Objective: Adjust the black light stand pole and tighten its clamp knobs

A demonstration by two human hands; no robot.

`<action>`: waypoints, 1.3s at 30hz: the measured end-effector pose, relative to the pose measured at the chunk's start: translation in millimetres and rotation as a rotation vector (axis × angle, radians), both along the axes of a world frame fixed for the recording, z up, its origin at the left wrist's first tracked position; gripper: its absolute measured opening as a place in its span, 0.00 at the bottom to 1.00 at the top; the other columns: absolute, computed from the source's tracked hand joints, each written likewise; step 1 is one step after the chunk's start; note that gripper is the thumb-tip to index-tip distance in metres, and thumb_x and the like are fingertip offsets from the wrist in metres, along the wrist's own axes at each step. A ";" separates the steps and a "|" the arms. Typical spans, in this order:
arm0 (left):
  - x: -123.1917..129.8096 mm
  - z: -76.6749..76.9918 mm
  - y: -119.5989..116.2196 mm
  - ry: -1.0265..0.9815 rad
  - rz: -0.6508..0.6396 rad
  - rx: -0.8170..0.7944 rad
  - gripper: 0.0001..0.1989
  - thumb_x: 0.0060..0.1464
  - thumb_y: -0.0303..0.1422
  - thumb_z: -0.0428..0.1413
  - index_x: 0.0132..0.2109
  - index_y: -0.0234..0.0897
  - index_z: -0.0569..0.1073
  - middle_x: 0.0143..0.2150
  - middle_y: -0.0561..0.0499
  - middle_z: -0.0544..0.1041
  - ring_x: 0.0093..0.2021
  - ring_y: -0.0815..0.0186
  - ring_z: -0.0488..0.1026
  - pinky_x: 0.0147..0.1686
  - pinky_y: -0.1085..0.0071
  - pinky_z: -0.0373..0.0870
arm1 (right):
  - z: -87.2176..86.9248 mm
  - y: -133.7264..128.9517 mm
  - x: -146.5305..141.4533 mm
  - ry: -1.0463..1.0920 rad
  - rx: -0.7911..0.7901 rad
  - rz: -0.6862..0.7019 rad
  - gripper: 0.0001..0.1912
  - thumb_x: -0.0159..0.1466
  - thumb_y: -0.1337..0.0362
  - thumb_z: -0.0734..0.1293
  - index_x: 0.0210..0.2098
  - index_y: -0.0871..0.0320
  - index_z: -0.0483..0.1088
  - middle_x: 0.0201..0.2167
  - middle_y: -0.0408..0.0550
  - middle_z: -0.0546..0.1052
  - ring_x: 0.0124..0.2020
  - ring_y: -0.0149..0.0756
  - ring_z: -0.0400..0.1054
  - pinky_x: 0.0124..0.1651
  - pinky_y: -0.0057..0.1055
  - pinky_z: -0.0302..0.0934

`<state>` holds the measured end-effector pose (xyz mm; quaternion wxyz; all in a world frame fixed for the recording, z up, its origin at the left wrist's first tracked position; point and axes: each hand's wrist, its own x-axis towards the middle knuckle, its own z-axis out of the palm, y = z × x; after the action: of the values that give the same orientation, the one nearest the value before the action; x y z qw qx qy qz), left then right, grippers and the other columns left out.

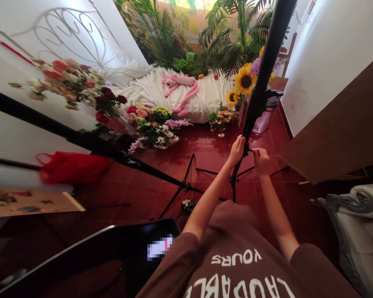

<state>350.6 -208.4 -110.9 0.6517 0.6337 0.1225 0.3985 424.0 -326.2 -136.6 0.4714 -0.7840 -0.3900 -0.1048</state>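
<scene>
A tall black light stand (257, 105) rises in front of me, tilted toward the upper right in the view. My left hand (237, 150) is wrapped round its pole, just above the spread tripod legs. On the pole's right side, my right hand (261, 160) pinches a small dark locking knob (249, 150) at the collar. Higher up, another clamp knob (275, 94) sticks out from the pole. The fingertips of my left hand are partly hidden behind the pole.
A second black stand (136, 163) slants across the left. Beyond are flower bouquets (157, 128), a pink plush toy (182, 82) on white cloth (143, 89), and sunflowers (245, 80). A red bag (71, 167) hangs left; a carved armchair (357, 207) stands right.
</scene>
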 end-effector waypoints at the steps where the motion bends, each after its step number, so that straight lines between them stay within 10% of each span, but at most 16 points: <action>1: -0.8 0.2 -0.5 0.002 0.009 -0.001 0.28 0.58 0.58 0.43 0.36 0.37 0.70 0.31 0.51 0.71 0.28 0.72 0.68 0.28 0.76 0.68 | 1.0 1.9 -1.1 0.030 -0.010 -0.034 0.33 0.66 0.38 0.52 0.31 0.58 0.74 0.29 0.50 0.74 0.32 0.36 0.67 0.38 0.31 0.60; 7: -6.3 -9.0 -6.5 0.038 0.009 -0.011 0.24 0.60 0.54 0.45 0.44 0.37 0.70 0.35 0.50 0.73 0.30 0.72 0.69 0.30 0.76 0.69 | 6.2 2.8 -8.4 0.363 0.001 -0.017 0.30 0.63 0.37 0.57 0.30 0.58 0.72 0.25 0.46 0.74 0.27 0.34 0.68 0.36 0.29 0.59; 11: -27.1 -45.7 -11.2 0.117 0.044 -0.022 0.25 0.59 0.50 0.51 0.55 0.38 0.67 0.47 0.46 0.76 0.42 0.68 0.74 0.43 0.72 0.72 | -9.0 2.9 -26.6 0.558 0.106 0.032 0.25 0.63 0.41 0.59 0.38 0.58 0.70 0.30 0.49 0.77 0.30 0.36 0.71 0.35 0.30 0.62; 18: -136.3 -149.6 -9.9 0.528 0.061 -0.320 0.24 0.52 0.53 0.54 0.39 0.34 0.75 0.35 0.45 0.80 0.35 0.63 0.77 0.39 0.65 0.74 | -62.6 3.9 -82.2 0.821 0.139 0.077 0.21 0.62 0.46 0.62 0.43 0.56 0.60 0.29 0.46 0.76 0.25 0.33 0.70 0.30 0.29 0.64; 22: -213.4 -172.6 18.4 0.524 0.312 -0.470 0.25 0.47 0.54 0.57 0.37 0.34 0.74 0.32 0.46 0.79 0.31 0.64 0.77 0.37 0.65 0.74 | -78.4 7.7 -105.4 0.875 -0.111 0.303 0.22 0.60 0.44 0.64 0.37 0.57 0.66 0.27 0.47 0.76 0.28 0.36 0.72 0.32 0.32 0.66; 26: -286.0 -156.2 65.7 0.468 0.660 -0.511 0.26 0.48 0.54 0.56 0.37 0.32 0.74 0.31 0.46 0.78 0.28 0.67 0.75 0.31 0.69 0.71 | -79.1 21.7 -129.8 0.872 -0.236 0.548 0.21 0.59 0.44 0.64 0.35 0.56 0.68 0.26 0.47 0.77 0.28 0.39 0.74 0.36 0.35 0.67; 32: -350.5 -84.2 128.9 0.199 1.168 -0.308 0.24 0.56 0.54 0.50 0.44 0.36 0.69 0.43 0.45 0.77 0.36 0.69 0.75 0.36 0.72 0.71 | -80.4 46.0 -166.2 0.835 -0.378 0.779 0.19 0.61 0.45 0.63 0.35 0.56 0.69 0.26 0.47 0.78 0.29 0.39 0.75 0.38 0.35 0.67; 39: -347.1 -14.2 180.3 0.167 1.149 0.087 0.30 0.56 0.59 0.46 0.46 0.37 0.70 0.45 0.45 0.75 0.45 0.65 0.72 0.48 0.68 0.68 | -81.4 71.2 -195.1 0.822 -0.445 0.938 0.18 0.62 0.46 0.64 0.36 0.55 0.69 0.28 0.46 0.79 0.32 0.39 0.75 0.40 0.35 0.66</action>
<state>3.4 -28.1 -125.1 0.2922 0.5210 0.4813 0.6414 228.9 -255.1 -218.0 0.4042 -0.5860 -0.4907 0.5023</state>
